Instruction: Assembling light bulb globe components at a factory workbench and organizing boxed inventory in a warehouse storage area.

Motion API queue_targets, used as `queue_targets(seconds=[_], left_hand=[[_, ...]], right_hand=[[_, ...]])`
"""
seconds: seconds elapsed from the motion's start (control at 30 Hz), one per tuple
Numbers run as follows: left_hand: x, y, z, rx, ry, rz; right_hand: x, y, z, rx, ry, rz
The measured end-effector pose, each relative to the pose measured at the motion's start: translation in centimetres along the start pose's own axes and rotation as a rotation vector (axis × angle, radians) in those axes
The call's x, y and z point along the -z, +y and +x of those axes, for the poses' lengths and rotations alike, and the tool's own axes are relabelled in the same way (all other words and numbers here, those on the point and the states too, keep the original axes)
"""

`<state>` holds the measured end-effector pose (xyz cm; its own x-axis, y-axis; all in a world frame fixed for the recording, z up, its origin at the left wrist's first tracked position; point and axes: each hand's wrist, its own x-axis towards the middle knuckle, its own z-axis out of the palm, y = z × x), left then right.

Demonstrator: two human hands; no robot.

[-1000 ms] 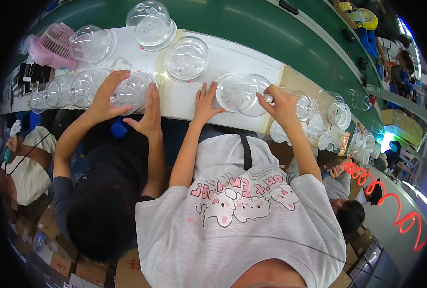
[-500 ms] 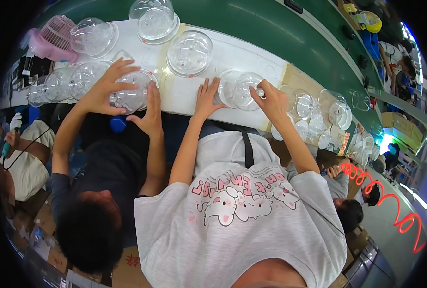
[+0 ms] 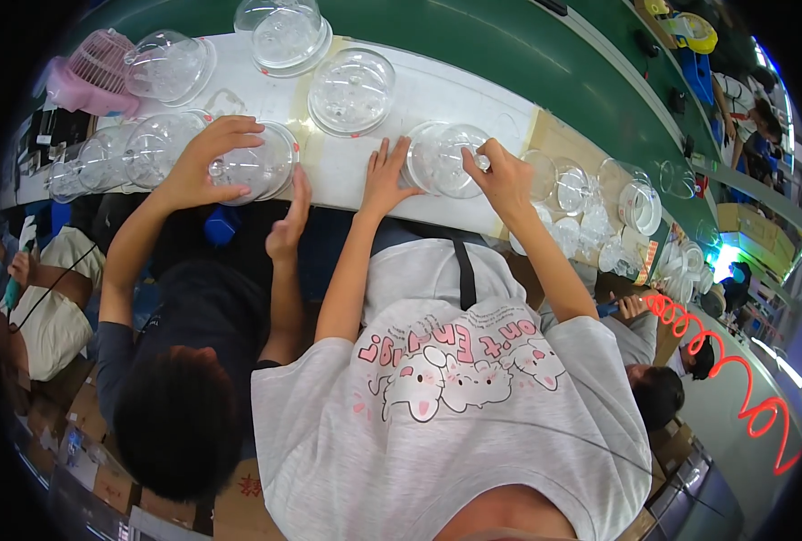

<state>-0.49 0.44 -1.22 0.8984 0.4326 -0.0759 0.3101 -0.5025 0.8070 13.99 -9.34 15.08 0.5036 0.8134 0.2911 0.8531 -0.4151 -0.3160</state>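
In front of me a clear plastic dome cover [image 3: 453,171] lies on the white tabletop, its round base toward the left and its small knob toward the right. My right hand [image 3: 504,180] pinches that knob between thumb and fingers. My left hand [image 3: 387,183] rests flat by the base's left side, fingers stretched and thumb apart, gripping nothing. Contact between its thumb and the rim is hard to make out. Past my left hand stands another clear dome [image 3: 351,90] on a round base.
At my left, a co-worker's hands [image 3: 204,162] are around another dome [image 3: 261,162]. More domes [image 3: 162,149] and a pink basket [image 3: 94,77] stand farther left. Clear cups and parts [image 3: 581,203] crowd the right side. A red coiled hose [image 3: 726,365] hangs at far right.
My right hand keeps its pinch on the knob, and my left stays beside the base. The co-worker's nearer hand has drawn back from their dome. The view has shifted slightly.
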Motion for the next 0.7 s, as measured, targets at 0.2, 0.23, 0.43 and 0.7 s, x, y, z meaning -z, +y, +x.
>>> queue_targets(seconds=[0.2, 0.23, 0.43, 0.7], left_hand=[[-0.1, -0.1, 0.0, -0.020, 0.015, -0.004], [-0.1, -0.1, 0.0, -0.019, 0.014, -0.005], [-0.1, 0.1, -0.2, -0.008, 0.027, -0.048], [0.0, 0.0, -0.2, 0.004, 0.005, -0.061]], right_hand=[[-0.6, 0.2, -0.5, -0.030, 0.076, -0.008], [-0.6, 0.2, -0.5, -0.048, 0.077, -0.007], [-0.8, 0.2, -0.6, -0.066, 0.098, -0.019], [-1.1, 0.6, 0.2, -0.230, 0.106, 0.074]])
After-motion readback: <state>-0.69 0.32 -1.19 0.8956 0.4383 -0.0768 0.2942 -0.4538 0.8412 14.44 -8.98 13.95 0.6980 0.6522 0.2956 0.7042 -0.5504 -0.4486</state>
